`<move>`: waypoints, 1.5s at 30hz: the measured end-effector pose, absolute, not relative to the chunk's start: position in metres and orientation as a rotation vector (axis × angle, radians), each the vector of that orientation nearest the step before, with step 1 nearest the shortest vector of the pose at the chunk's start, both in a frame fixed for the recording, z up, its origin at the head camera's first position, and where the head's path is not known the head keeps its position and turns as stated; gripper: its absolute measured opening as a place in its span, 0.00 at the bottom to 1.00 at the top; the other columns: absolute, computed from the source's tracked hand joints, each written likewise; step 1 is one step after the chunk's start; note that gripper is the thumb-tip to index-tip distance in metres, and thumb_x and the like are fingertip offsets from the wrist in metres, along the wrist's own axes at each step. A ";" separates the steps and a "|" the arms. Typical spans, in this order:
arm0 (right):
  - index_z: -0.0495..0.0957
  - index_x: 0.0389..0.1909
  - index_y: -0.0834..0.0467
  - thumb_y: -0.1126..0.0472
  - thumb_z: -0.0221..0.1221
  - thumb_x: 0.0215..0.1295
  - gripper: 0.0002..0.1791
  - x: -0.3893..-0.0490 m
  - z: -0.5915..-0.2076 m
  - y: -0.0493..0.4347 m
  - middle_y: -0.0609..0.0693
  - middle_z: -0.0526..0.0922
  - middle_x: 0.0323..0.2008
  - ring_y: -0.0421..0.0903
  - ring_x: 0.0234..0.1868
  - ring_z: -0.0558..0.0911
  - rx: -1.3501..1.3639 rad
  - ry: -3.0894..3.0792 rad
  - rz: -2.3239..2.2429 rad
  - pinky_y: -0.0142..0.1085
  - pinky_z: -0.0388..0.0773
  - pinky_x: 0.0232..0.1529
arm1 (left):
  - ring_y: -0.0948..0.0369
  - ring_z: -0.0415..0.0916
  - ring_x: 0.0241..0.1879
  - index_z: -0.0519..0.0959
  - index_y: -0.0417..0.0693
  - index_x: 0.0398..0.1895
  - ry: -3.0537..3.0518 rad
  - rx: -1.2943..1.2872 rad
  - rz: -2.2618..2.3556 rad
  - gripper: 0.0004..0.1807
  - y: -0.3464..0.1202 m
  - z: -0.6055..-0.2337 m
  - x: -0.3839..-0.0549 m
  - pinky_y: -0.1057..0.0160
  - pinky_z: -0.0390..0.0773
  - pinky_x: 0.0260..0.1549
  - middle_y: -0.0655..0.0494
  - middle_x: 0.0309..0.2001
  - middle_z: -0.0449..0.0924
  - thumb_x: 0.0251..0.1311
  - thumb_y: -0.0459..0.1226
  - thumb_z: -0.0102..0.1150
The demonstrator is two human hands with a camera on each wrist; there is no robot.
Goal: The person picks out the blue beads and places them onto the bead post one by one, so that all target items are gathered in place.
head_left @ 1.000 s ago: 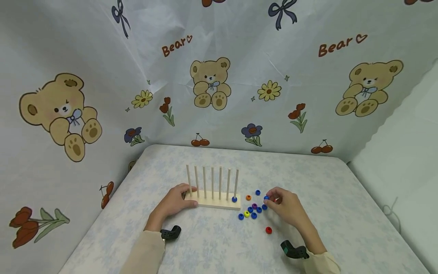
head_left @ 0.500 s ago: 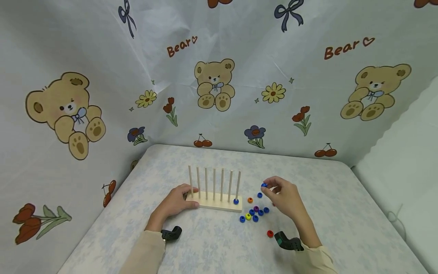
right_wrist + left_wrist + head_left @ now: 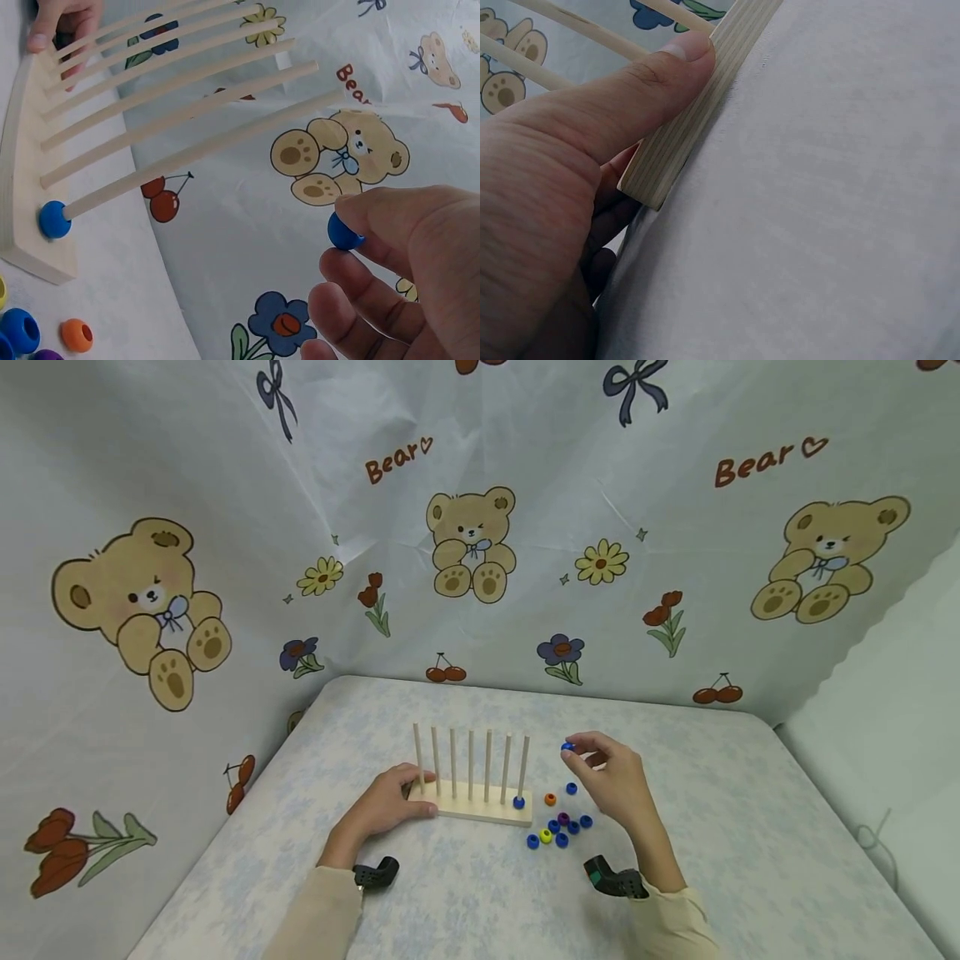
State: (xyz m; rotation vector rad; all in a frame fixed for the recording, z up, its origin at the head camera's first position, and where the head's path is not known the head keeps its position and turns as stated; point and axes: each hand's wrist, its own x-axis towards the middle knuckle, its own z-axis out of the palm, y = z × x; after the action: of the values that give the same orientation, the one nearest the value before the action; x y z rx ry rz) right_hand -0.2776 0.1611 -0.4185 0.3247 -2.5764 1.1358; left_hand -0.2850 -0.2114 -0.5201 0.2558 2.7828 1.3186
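My right hand (image 3: pixel 611 777) pinches a blue bead (image 3: pixel 345 231) between thumb and fingertip, raised to the right of the pegs near the height of their tops. The wooden peg board (image 3: pixel 480 808) stands on the table with a row of several upright pegs. One blue bead (image 3: pixel 55 220) sits at the foot of the rightmost peg (image 3: pixel 522 768). At the board's left end my left hand (image 3: pixel 390 799) grips the base, its thumb (image 3: pixel 667 79) along the front edge and fingers behind. Most of those fingers are hidden in the left wrist view.
Loose beads lie on the table right of the board: several blue ones, an orange bead (image 3: pixel 551 799), a purple bead (image 3: pixel 563 819) and a yellow bead (image 3: pixel 546 836). A bear-print cloth (image 3: pixel 472 635) hangs behind the table (image 3: pixel 450 893).
My right hand has lifted the blue bead from among the loose beads, moving up and left toward the pegs. The left hand keeps its hold on the board.
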 end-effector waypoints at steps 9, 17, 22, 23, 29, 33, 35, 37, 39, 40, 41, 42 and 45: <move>0.84 0.51 0.51 0.51 0.65 0.68 0.14 -0.278 -0.415 0.155 0.49 0.86 0.43 0.45 0.37 0.82 0.317 -2.513 1.202 0.33 0.79 0.35 | 0.58 0.72 0.65 0.80 0.75 0.56 2.791 0.274 1.304 0.32 -0.214 -0.523 -0.284 0.46 0.71 0.64 0.67 0.61 0.76 0.43 0.60 0.77; 0.84 0.50 0.52 0.54 0.66 0.67 0.13 -0.276 -0.410 0.149 0.48 0.86 0.41 0.42 0.35 0.81 0.362 -2.405 1.229 0.30 0.80 0.36 | 0.56 0.71 0.66 0.80 0.75 0.55 2.782 0.271 1.328 0.31 -0.214 -0.519 -0.285 0.46 0.71 0.65 0.66 0.62 0.76 0.43 0.59 0.78; 0.85 0.50 0.53 0.55 0.67 0.66 0.13 -0.274 -0.404 0.140 0.47 0.86 0.41 0.41 0.34 0.81 0.404 -2.313 1.283 0.28 0.79 0.36 | 0.57 0.72 0.65 0.80 0.74 0.55 2.782 0.269 1.330 0.31 -0.214 -0.517 -0.284 0.47 0.71 0.64 0.66 0.62 0.76 0.43 0.59 0.78; 0.85 0.50 0.52 0.55 0.67 0.66 0.13 -0.273 -0.403 0.138 0.46 0.86 0.41 0.41 0.34 0.81 0.407 -2.295 1.294 0.27 0.79 0.36 | 0.57 0.72 0.65 0.80 0.74 0.55 2.787 0.268 1.326 0.31 -0.214 -0.517 -0.284 0.47 0.71 0.64 0.66 0.61 0.76 0.43 0.58 0.78; 0.85 0.49 0.53 0.58 0.67 0.66 0.12 -0.269 -0.401 0.130 0.46 0.85 0.40 0.40 0.32 0.78 0.397 -2.202 1.310 0.25 0.77 0.34 | 0.58 0.73 0.64 0.80 0.73 0.55 2.768 0.256 1.344 0.31 -0.212 -0.516 -0.284 0.48 0.72 0.64 0.65 0.62 0.76 0.44 0.58 0.78; 0.85 0.49 0.54 0.59 0.67 0.66 0.12 -0.269 -0.402 0.126 0.46 0.84 0.41 0.39 0.31 0.78 0.418 -2.184 1.281 0.26 0.78 0.33 | 0.60 0.74 0.62 0.80 0.73 0.55 2.747 0.260 1.371 0.31 -0.212 -0.515 -0.283 0.49 0.72 0.63 0.67 0.60 0.77 0.44 0.57 0.78; 0.85 0.50 0.54 0.59 0.66 0.66 0.13 -0.269 -0.403 0.123 0.46 0.85 0.42 0.39 0.31 0.79 0.434 -2.188 1.260 0.27 0.79 0.34 | 0.60 0.74 0.61 0.80 0.73 0.54 2.748 0.265 1.372 0.30 -0.212 -0.515 -0.284 0.49 0.72 0.63 0.68 0.59 0.77 0.44 0.57 0.78; 0.85 0.52 0.53 0.60 0.66 0.67 0.13 -0.269 -0.404 0.121 0.46 0.85 0.43 0.39 0.32 0.79 0.448 -2.199 1.240 0.28 0.80 0.35 | 0.60 0.73 0.62 0.80 0.74 0.54 2.752 0.271 1.366 0.30 -0.212 -0.515 -0.284 0.49 0.72 0.63 0.68 0.59 0.77 0.44 0.57 0.78; 0.85 0.53 0.52 0.60 0.65 0.68 0.13 -0.268 -0.405 0.118 0.46 0.85 0.45 0.39 0.33 0.80 0.460 -2.211 1.228 0.29 0.80 0.35 | 0.60 0.73 0.62 0.80 0.74 0.54 2.759 0.271 1.356 0.30 -0.212 -0.515 -0.284 0.49 0.72 0.63 0.68 0.59 0.77 0.43 0.58 0.78; 0.85 0.53 0.51 0.60 0.64 0.68 0.14 -0.268 -0.405 0.117 0.46 0.85 0.45 0.39 0.33 0.80 0.464 -2.217 1.223 0.29 0.81 0.36 | 0.60 0.73 0.63 0.80 0.74 0.54 2.763 0.270 1.350 0.30 -0.212 -0.516 -0.284 0.48 0.71 0.64 0.68 0.60 0.77 0.43 0.58 0.78; 0.84 0.54 0.51 0.59 0.64 0.69 0.14 -0.267 -0.405 0.115 0.46 0.85 0.46 0.39 0.33 0.81 0.470 -2.223 1.219 0.29 0.81 0.36 | 0.59 0.73 0.64 0.80 0.74 0.54 2.764 0.270 1.345 0.31 -0.213 -0.516 -0.284 0.48 0.71 0.64 0.68 0.60 0.77 0.43 0.58 0.78; 0.84 0.54 0.51 0.59 0.64 0.69 0.14 -0.267 -0.406 0.114 0.47 0.85 0.46 0.39 0.33 0.80 0.475 -2.225 1.218 0.29 0.81 0.36 | 0.59 0.72 0.64 0.80 0.74 0.55 2.764 0.271 1.343 0.31 -0.213 -0.516 -0.284 0.48 0.71 0.64 0.68 0.60 0.76 0.43 0.58 0.78; 0.84 0.54 0.52 0.60 0.63 0.69 0.14 -0.268 -0.407 0.111 0.48 0.85 0.47 0.39 0.32 0.81 0.501 -2.219 1.221 0.29 0.81 0.35 | 0.58 0.72 0.65 0.80 0.74 0.55 2.767 0.266 1.332 0.31 -0.213 -0.516 -0.285 0.48 0.71 0.65 0.67 0.61 0.76 0.43 0.58 0.78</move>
State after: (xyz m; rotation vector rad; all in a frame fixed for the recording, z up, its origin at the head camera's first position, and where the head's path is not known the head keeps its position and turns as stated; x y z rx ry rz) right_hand -0.2678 0.1115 -0.4070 0.5014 -2.2193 1.2215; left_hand -0.2846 -0.2126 -0.5162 0.2659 2.7672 1.3315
